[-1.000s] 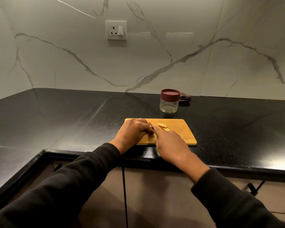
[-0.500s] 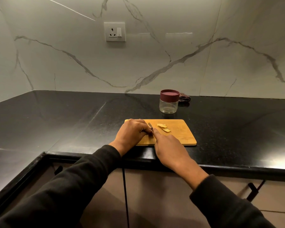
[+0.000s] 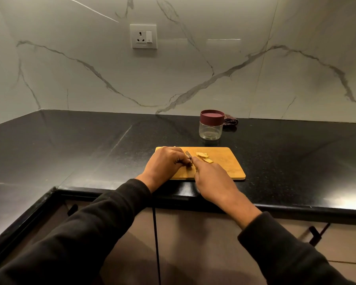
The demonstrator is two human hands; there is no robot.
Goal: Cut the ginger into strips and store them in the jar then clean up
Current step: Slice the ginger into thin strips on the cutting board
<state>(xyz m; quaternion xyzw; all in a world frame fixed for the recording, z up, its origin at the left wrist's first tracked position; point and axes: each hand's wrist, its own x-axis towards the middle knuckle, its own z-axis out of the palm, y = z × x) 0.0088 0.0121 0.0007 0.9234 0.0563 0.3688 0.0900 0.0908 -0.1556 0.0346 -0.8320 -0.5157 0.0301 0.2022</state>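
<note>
both hands (image 3: pixel 190 167) meet on cutting board (image 3: pixel 228 169), apparently slicing ginger (image 3: pixel 202 155).

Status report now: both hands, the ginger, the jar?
Left hand grips ginger piece, right hand on knife. Cut slices on board. Jar lidded, empty.

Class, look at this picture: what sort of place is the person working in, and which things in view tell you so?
Most likely a home kitchen. A black stone counter runs along a marble-patterned wall with a power socket, and a wooden cutting board with ginger slices lies before a lidded glass jar.
</note>
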